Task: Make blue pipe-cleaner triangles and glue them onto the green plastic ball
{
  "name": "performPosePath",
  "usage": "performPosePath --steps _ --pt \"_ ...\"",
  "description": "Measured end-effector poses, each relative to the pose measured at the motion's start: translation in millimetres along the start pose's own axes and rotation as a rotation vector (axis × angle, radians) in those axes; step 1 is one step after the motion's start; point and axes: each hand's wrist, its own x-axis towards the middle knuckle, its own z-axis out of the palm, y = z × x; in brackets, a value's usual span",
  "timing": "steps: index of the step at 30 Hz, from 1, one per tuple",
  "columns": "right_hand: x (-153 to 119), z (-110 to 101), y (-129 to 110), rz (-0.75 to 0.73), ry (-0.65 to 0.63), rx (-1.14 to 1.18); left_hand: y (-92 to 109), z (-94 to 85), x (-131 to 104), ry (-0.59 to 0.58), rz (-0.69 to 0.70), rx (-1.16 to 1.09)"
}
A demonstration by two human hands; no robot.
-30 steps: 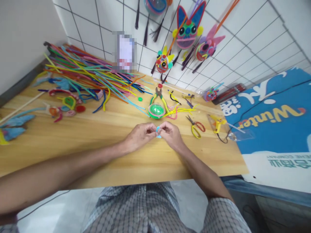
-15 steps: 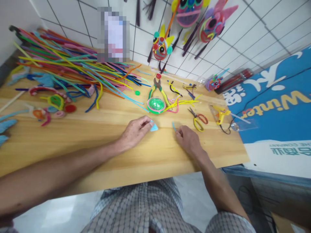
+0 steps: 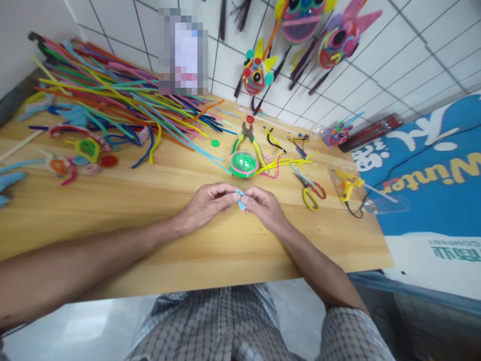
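Note:
Both hands meet over the front middle of the wooden table (image 3: 210, 255). My left hand (image 3: 206, 204) pinches a small light-blue pipe-cleaner piece (image 3: 241, 200) between thumb and fingers. The fingers of my right hand (image 3: 265, 206) are closed on the same piece from the other side, hiding most of it. Just beyond them sits a clear half-ball with a green inside and pink rim (image 3: 244, 163). Pliers with green and yellow handles (image 3: 248, 135) lie behind it. To the right are scissors (image 3: 311, 194), with a thin light-blue strip (image 3: 302, 174) lying by their blades.
A big heap of coloured pipe cleaners (image 3: 124, 100) covers the back left. Small shaped pieces (image 3: 84, 153) lie in front of it. A yellow glue gun (image 3: 347, 185) with a cord rests at the right. Decorated heads (image 3: 257, 75) hang on the tiled wall.
My right hand has moved left from beside the scissors to join my left hand on the blue piece. The thin blue strip it held now lies by the scissors.

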Motion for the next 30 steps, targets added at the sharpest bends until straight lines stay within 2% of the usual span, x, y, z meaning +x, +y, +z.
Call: performPosePath --steps 2,5,9,14,21,25,28,30 --pt "1.6 5.3 7.1 0.016 -0.011 0.102 0.1 -0.4 0.1 -0.067 -0.018 -0.057" --pt "0.9 2.6 18.7 0.055 -0.026 0.254 -0.3 -0.4 2.4 -0.116 -0.056 -0.122" --pt "-2.2 1.7 29.9 0.071 -0.07 0.403 -0.1 2.4 5.8 -0.115 -0.117 -0.171" --pt "-3.3 4.5 30.7 0.097 -0.138 0.473 4.7 4.9 5.1 -0.099 -0.172 -0.19" --pt "-4.2 4.0 31.0 0.106 -0.155 0.446 6.9 2.1 3.9 -0.134 -0.178 -0.189" --pt "-3.0 3.8 33.5 0.086 -0.115 0.389 5.7 0.7 4.7 -0.157 -0.17 -0.196" --pt "-3.4 7.5 31.6 0.028 -0.048 0.286 4.8 -1.8 5.1 -0.126 -0.121 -0.157" --pt "-5.0 11.6 28.9 -0.031 -0.017 0.15 3.8 -5.3 5.8 -0.042 -0.024 0.008"
